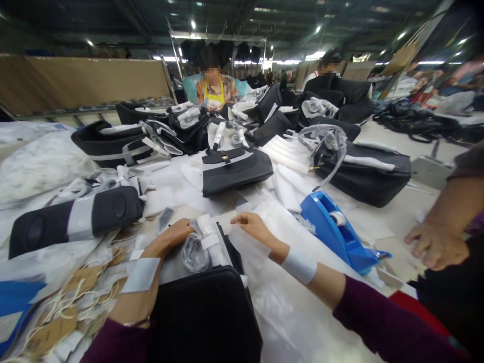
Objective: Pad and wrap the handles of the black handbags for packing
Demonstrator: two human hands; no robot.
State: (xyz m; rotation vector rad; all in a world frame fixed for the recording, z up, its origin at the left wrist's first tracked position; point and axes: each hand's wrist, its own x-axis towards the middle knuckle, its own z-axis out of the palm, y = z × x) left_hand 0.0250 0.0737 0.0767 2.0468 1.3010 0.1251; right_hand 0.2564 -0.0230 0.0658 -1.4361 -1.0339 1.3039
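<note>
A black handbag (pixel 204 312) lies in front of me, with its white-wrapped handle (pixel 206 232) and a coiled strap in clear plastic (pixel 195 253) at its far end. My left hand (pixel 177 231) is closed at the left side of that handle, its fingertips partly hidden. To the right of the handle, my right hand (pixel 254 228) pinches a thin translucent sheet (pixel 247 248), which hangs below the fingers. Pieces of grey tape are stuck on both my forearms: a tape piece (pixel 140 275) on the left and another tape piece (pixel 299 264) on the right.
A blue tape dispenser (pixel 335 234) stands to the right, near another person's hand (pixel 438 244). Brown tags with cords (pixel 56 327) lie at left. Several black bags, including a flap bag (pixel 238 171), cover the table further back. Two people are beyond.
</note>
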